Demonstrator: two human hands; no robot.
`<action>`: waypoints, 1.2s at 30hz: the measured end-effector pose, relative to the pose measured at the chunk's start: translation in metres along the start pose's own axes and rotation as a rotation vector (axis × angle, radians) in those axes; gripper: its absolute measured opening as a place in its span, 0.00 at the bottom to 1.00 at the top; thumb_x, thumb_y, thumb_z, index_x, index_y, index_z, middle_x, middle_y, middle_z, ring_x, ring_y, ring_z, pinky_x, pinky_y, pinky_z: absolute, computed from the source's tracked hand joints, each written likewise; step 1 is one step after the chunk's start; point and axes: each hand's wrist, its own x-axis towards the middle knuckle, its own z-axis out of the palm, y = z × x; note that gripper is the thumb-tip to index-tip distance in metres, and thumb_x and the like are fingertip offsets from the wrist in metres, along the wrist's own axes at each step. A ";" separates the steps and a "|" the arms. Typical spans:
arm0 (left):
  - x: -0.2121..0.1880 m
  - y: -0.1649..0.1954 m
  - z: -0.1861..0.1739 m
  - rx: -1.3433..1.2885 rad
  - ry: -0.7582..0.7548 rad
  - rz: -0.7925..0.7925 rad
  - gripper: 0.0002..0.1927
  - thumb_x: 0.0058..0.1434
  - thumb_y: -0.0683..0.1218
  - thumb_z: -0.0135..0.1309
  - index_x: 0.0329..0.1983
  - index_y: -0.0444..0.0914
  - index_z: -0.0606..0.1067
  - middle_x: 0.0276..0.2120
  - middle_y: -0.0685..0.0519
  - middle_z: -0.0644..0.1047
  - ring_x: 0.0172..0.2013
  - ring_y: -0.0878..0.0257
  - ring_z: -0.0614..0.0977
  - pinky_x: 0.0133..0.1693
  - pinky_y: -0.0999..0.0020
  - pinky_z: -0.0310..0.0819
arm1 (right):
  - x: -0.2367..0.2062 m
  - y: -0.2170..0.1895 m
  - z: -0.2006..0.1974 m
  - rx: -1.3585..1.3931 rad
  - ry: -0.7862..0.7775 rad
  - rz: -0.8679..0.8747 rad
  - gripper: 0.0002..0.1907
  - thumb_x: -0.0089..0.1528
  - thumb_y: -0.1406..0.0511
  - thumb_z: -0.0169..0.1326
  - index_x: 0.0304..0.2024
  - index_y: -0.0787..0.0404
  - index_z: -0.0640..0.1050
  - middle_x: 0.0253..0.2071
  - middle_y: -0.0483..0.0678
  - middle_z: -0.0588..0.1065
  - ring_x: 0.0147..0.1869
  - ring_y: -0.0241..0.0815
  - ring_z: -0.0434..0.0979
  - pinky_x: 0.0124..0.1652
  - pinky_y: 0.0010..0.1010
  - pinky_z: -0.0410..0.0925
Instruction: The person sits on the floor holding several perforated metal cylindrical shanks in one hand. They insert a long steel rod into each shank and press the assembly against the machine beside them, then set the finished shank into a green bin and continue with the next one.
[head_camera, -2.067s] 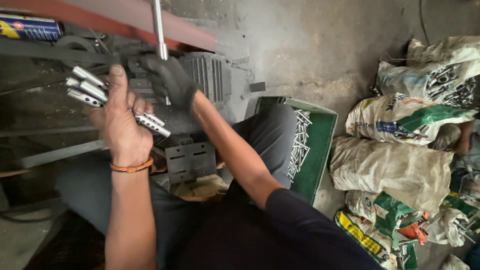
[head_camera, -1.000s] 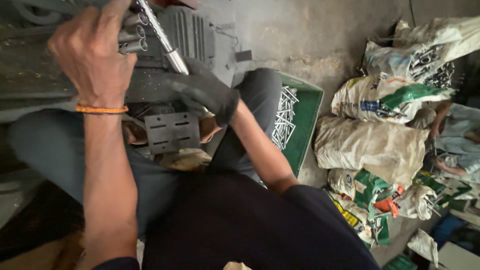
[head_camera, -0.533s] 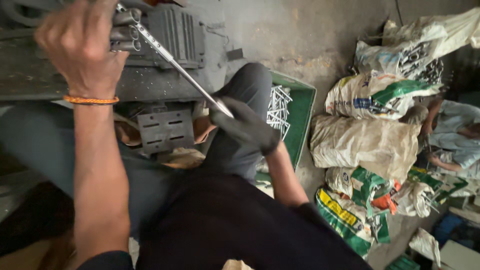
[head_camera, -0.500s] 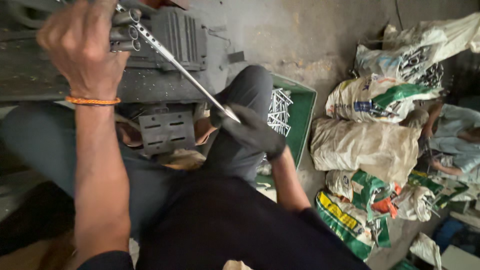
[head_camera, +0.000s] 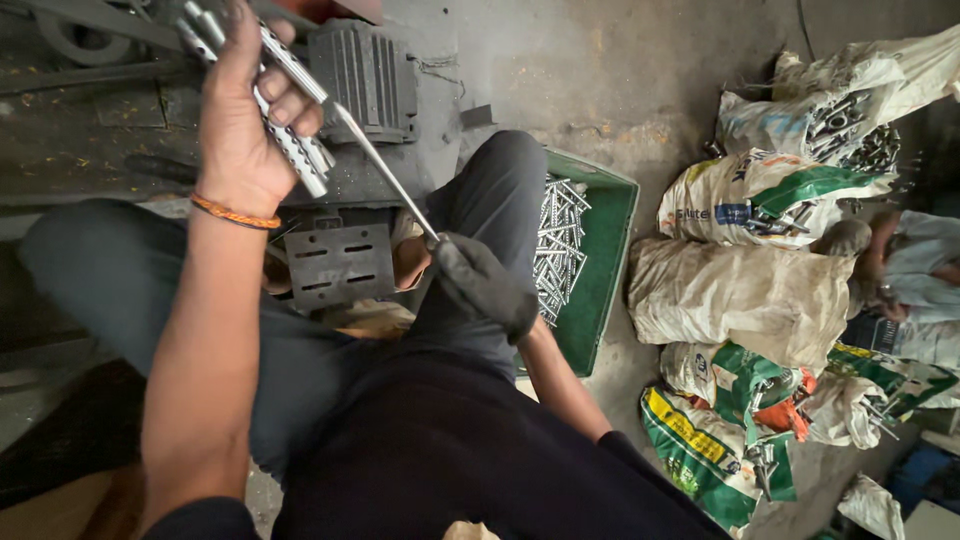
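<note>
A black glove (head_camera: 485, 285), an orange wristband (head_camera: 235, 212), a green crate (head_camera: 598, 262) and silvery perforated metal pieces (head_camera: 290, 110).

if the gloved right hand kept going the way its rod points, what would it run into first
Probably the left hand and the bundle of perforated metal pieces it grips: the thin rod held by the right hand slants up-left toward them. Depth is unclear, so it might pass behind, toward the ribbed motor.

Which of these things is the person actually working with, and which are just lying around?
In use:
left hand gripping a bundle of perforated metal pieces
gloved right hand holding a thin metal rod
grey machine behind them

Lying about:
green crate of metal pieces
filled sacks
slotted metal plate
</note>
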 end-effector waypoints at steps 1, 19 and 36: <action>0.000 -0.002 0.001 0.012 -0.016 -0.012 0.19 0.71 0.60 0.61 0.47 0.40 0.76 0.23 0.64 0.62 0.21 0.74 0.64 0.26 0.75 0.60 | 0.003 0.000 0.001 -0.018 0.004 -0.008 0.24 0.73 0.45 0.42 0.41 0.59 0.69 0.20 0.35 0.62 0.18 0.25 0.57 0.19 0.20 0.53; -0.006 0.025 0.028 0.551 0.452 0.450 0.09 0.67 0.45 0.66 0.43 0.38 0.77 0.27 0.58 0.76 0.18 0.73 0.69 0.20 0.75 0.66 | 0.156 -0.009 0.039 0.051 0.180 -0.001 0.12 0.65 0.59 0.54 0.45 0.59 0.73 0.20 0.38 0.66 0.17 0.30 0.61 0.16 0.27 0.57; -0.008 0.050 0.023 0.160 0.513 0.448 0.18 0.64 0.49 0.70 0.46 0.39 0.72 0.20 0.59 0.64 0.17 0.69 0.66 0.21 0.71 0.66 | 0.251 0.010 0.073 -0.134 0.307 -0.262 0.10 0.65 0.63 0.58 0.35 0.65 0.78 0.25 0.44 0.74 0.29 0.30 0.70 0.26 0.30 0.68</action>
